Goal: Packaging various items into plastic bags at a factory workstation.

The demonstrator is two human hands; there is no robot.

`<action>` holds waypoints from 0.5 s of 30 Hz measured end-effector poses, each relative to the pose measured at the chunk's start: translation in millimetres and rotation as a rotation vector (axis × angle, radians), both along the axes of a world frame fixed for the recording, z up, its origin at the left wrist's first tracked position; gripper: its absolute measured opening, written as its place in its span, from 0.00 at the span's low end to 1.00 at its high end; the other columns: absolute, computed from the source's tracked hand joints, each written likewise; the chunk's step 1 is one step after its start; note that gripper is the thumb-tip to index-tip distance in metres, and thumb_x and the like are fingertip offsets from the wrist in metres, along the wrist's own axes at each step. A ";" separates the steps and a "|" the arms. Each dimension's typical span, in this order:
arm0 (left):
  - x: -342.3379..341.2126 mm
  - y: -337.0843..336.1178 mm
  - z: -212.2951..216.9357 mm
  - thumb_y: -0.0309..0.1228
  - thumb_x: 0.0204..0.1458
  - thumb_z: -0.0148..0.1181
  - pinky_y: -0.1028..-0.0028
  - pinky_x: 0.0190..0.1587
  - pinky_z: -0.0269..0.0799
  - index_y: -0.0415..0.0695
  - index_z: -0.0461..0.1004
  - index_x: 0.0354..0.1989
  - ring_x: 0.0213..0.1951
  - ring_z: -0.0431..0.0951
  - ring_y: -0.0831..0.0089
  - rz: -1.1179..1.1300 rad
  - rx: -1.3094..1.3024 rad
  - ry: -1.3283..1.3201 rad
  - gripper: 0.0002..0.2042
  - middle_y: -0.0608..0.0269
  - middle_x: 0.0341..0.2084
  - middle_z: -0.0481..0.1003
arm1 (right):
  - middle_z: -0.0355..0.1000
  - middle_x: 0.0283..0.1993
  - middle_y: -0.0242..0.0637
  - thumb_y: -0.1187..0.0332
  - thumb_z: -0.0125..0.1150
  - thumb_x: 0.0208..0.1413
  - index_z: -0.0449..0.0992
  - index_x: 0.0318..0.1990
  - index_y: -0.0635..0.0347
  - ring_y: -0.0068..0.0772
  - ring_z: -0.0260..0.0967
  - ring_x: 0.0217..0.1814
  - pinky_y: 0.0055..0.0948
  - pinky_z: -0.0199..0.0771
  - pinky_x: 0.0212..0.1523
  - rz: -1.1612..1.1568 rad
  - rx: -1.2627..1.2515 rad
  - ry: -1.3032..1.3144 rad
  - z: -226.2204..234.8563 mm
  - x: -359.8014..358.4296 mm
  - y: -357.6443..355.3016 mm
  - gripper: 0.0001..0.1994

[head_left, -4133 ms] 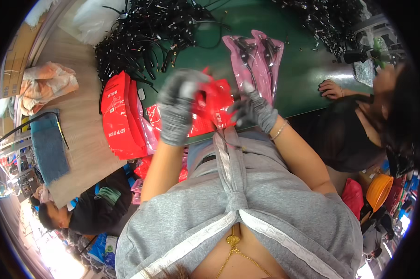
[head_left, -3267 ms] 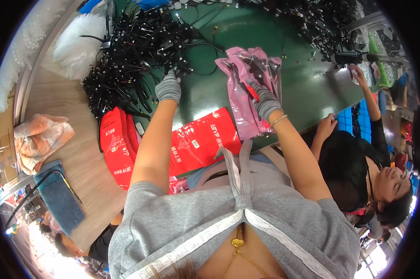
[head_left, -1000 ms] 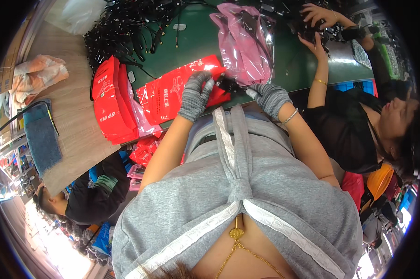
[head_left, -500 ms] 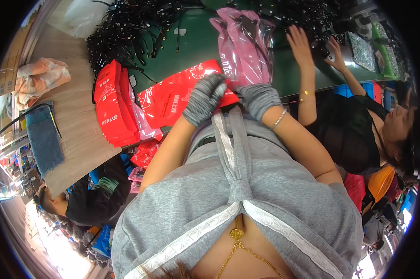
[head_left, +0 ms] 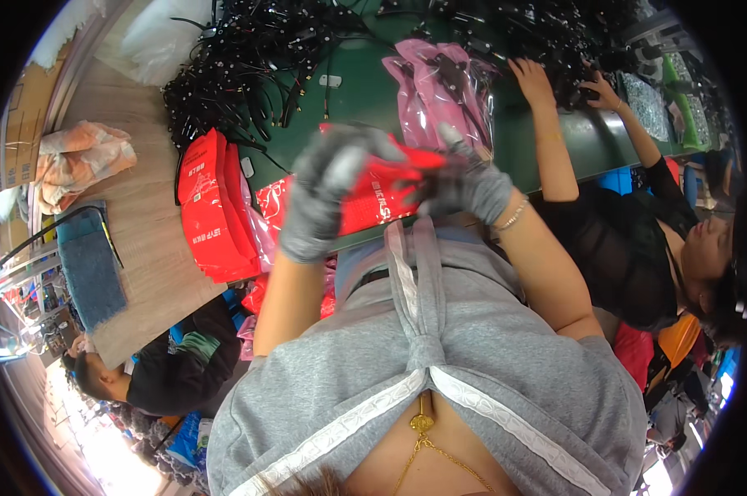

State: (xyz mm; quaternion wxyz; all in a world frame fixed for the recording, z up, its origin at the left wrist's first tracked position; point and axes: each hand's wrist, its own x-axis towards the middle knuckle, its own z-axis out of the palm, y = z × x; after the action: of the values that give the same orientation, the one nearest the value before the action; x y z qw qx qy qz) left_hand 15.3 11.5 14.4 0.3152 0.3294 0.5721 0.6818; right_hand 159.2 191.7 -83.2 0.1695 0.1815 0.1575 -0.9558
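A red plastic bag (head_left: 361,202) with white print lies in front of me at the near table edge, one end lifted between my hands. My left hand (head_left: 320,190), in a grey striped glove, is over the bag with its fingers bent toward the raised end; motion smears them. In the same kind of glove, my right hand (head_left: 477,186) is closed at the bag's right end, its thumb raised. Something dark shows by its fingertips, too blurred to name. Just beyond lie pink bags (head_left: 435,91) with black parts inside.
A stack of red bags (head_left: 212,207) lies to the left. Tangled black cables (head_left: 241,70) cover the far table. A co-worker's hands (head_left: 539,87) are among black parts at the right. A blue cloth (head_left: 92,269) and a checked cloth (head_left: 84,161) lie on the wooden board.
My left hand has moved left and nearer to me, lifting off the bag's middle. My right hand has shifted slightly right, its thumb now raised. The co-worker's far hand has moved onto black parts.
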 end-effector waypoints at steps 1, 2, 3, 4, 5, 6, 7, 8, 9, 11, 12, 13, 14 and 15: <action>13.9 4.4 0.0 0.37 0.58 0.55 0.64 0.51 0.70 0.38 0.71 0.45 0.45 0.76 0.64 -0.004 0.002 0.079 0.15 0.54 0.41 0.76 | 0.75 0.45 0.42 0.43 0.50 0.60 0.70 0.55 0.57 0.31 0.73 0.45 0.31 0.75 0.47 0.010 0.000 0.007 5.8 -7.4 -14.2 0.28; 24.0 11.8 12.5 0.37 0.58 0.55 0.66 0.51 0.69 0.38 0.71 0.47 0.45 0.75 0.66 -0.178 0.017 0.046 0.16 0.56 0.42 0.75 | 0.75 0.46 0.41 0.45 0.50 0.61 0.69 0.56 0.57 0.31 0.73 0.45 0.31 0.75 0.48 -0.089 0.076 0.093 8.2 -15.1 -26.5 0.26; 27.7 16.6 11.9 0.36 0.58 0.57 0.66 0.53 0.68 0.38 0.71 0.46 0.46 0.74 0.66 -0.357 -0.062 -0.164 0.14 0.56 0.43 0.74 | 0.75 0.46 0.40 0.48 0.49 0.63 0.68 0.56 0.58 0.31 0.73 0.46 0.31 0.75 0.49 -0.190 0.151 0.179 10.0 -22.2 -33.0 0.25; 20.8 23.3 3.9 0.32 0.56 0.60 0.66 0.54 0.67 0.39 0.71 0.45 0.47 0.72 0.66 -0.467 -0.029 0.181 0.13 0.58 0.43 0.74 | 0.74 0.47 0.41 0.53 0.52 0.63 0.68 0.57 0.58 0.28 0.71 0.50 0.30 0.72 0.53 -0.113 0.316 0.085 14.5 -26.5 -28.4 0.22; 9.7 32.3 -3.5 0.32 0.55 0.60 0.67 0.54 0.66 0.40 0.72 0.44 0.50 0.71 0.67 -0.543 -0.037 0.438 0.12 0.59 0.44 0.74 | 0.72 0.49 0.37 0.59 0.54 0.62 0.67 0.58 0.59 0.25 0.70 0.52 0.27 0.70 0.55 -0.201 0.606 0.360 11.8 -28.6 -25.5 0.21; 2.0 37.8 -10.2 0.31 0.54 0.60 0.67 0.55 0.66 0.40 0.72 0.44 0.51 0.71 0.67 -0.512 0.025 0.290 0.12 0.59 0.44 0.74 | 0.72 0.49 0.37 0.59 0.54 0.62 0.67 0.58 0.59 0.25 0.70 0.52 0.27 0.70 0.55 -0.208 0.604 0.360 0.0 -36.2 -12.4 0.21; -6.4 42.0 -19.0 0.31 0.54 0.60 0.68 0.56 0.65 0.41 0.73 0.44 0.52 0.71 0.68 -0.478 0.085 0.141 0.12 0.60 0.44 0.74 | 0.70 0.53 0.40 0.60 0.55 0.60 0.65 0.59 0.62 0.31 0.71 0.52 0.30 0.72 0.53 -0.132 0.862 0.463 -19.4 -48.6 5.6 0.23; -23.6 43.7 -28.5 0.30 0.54 0.60 0.69 0.56 0.65 0.41 0.72 0.46 0.52 0.71 0.68 -0.358 0.011 0.173 0.12 0.60 0.45 0.74 | 0.68 0.58 0.43 0.60 0.55 0.59 0.63 0.61 0.66 0.37 0.72 0.52 0.33 0.73 0.51 -0.050 1.124 0.559 -31.1 -58.9 17.9 0.26; -44.4 43.7 -46.0 0.29 0.54 0.60 0.69 0.56 0.64 0.41 0.72 0.47 0.52 0.71 0.68 -0.237 -0.064 0.204 0.13 0.60 0.46 0.74 | 0.68 0.58 0.43 0.60 0.55 0.59 0.63 0.61 0.66 0.37 0.72 0.52 0.33 0.73 0.51 -0.057 1.125 0.551 -37.8 -63.4 19.9 0.26; -80.9 43.5 -96.7 0.30 0.54 0.60 0.70 0.56 0.65 0.43 0.71 0.51 0.53 0.71 0.69 0.125 -0.260 -0.116 0.16 0.59 0.48 0.73 | 0.63 0.62 0.47 0.64 0.55 0.57 0.56 0.67 0.58 0.42 0.73 0.52 0.37 0.73 0.50 0.153 1.999 -0.391 -45.8 -73.5 18.0 0.30; -111.4 38.9 -136.2 0.35 0.54 0.61 0.66 0.56 0.66 0.45 0.70 0.52 0.52 0.72 0.65 0.257 -0.463 0.134 0.18 0.56 0.48 0.73 | 0.63 0.62 0.47 0.64 0.55 0.57 0.56 0.67 0.58 0.42 0.73 0.52 0.37 0.73 0.50 0.151 1.997 -0.389 -65.7 -71.9 22.4 0.30; -143.7 34.6 -172.5 0.40 0.53 0.62 0.63 0.56 0.67 0.47 0.70 0.53 0.51 0.73 0.60 0.386 -0.663 0.387 0.21 0.53 0.49 0.73 | 0.60 0.64 0.51 0.62 0.56 0.55 0.51 0.69 0.52 0.46 0.72 0.51 0.39 0.74 0.48 0.263 2.096 -0.466 -96.5 -62.8 29.8 0.34; -168.4 33.3 -194.7 0.40 0.53 0.61 0.61 0.55 0.68 0.47 0.70 0.53 0.52 0.73 0.59 0.451 -0.875 0.564 0.21 0.52 0.50 0.72 | 0.57 0.65 0.54 0.61 0.56 0.54 0.46 0.71 0.47 0.50 0.72 0.50 0.41 0.74 0.47 0.381 2.187 -0.548 -115.6 -60.8 36.1 0.38; -188.1 35.1 -209.3 0.40 0.53 0.60 0.59 0.54 0.68 0.47 0.69 0.53 0.53 0.72 0.58 0.512 -1.087 0.741 0.20 0.50 0.51 0.71 | 0.57 0.65 0.54 0.61 0.56 0.54 0.46 0.71 0.47 0.50 0.72 0.50 0.41 0.74 0.47 0.385 2.184 -0.553 -113.4 -66.5 38.3 0.38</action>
State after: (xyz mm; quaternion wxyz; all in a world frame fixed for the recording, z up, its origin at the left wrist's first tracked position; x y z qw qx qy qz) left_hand -172.9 46.7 -194.9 0.0493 0.1908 0.9608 0.1951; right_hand 92.6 230.0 -196.6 0.0937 0.4089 0.8868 -0.1940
